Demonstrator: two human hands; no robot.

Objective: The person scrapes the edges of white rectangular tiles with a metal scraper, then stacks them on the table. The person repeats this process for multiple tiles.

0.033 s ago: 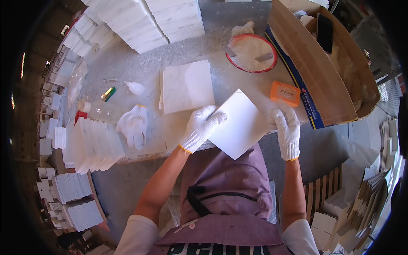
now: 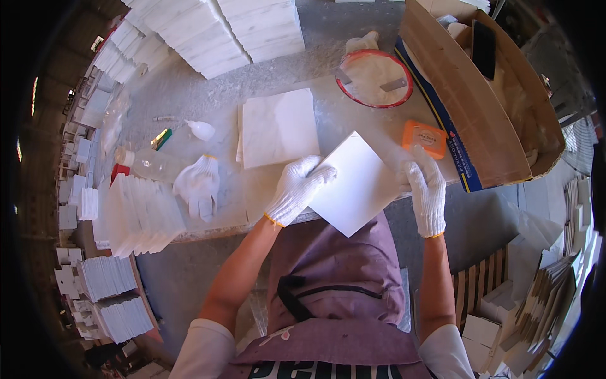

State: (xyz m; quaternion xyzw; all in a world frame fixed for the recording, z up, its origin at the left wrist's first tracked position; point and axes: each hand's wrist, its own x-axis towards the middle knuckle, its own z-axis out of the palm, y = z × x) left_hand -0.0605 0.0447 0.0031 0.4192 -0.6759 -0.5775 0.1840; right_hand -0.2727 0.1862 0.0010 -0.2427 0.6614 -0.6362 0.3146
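Observation:
A square white tile (image 2: 355, 189) is held tilted at the table's front edge, one corner toward me. My left hand (image 2: 298, 189), in a white knitted glove, grips its left corner, with the thumb over the face. Beside the opposite corner is my right hand (image 2: 427, 194), gloved too, fingers apart and pointing away from me. Whether its fingertips touch the tile edge is blurred. An orange box (image 2: 425, 138) sits just beyond the right fingers. Behind the held tile lies a low stack of similar tiles (image 2: 281, 126).
At the left stand a row of upright tiles (image 2: 142, 211), a spare glove (image 2: 198, 186) and a clear bottle (image 2: 154, 165). A red-rimmed bowl of pale powder (image 2: 376, 79) holds scrapers. On the right is a large cardboard box (image 2: 467, 95); tall tile stacks (image 2: 259, 25) rise behind.
The fingers of my right hand have shifted slightly, one now reaching farther toward the orange box. My left hand and the tile have barely moved.

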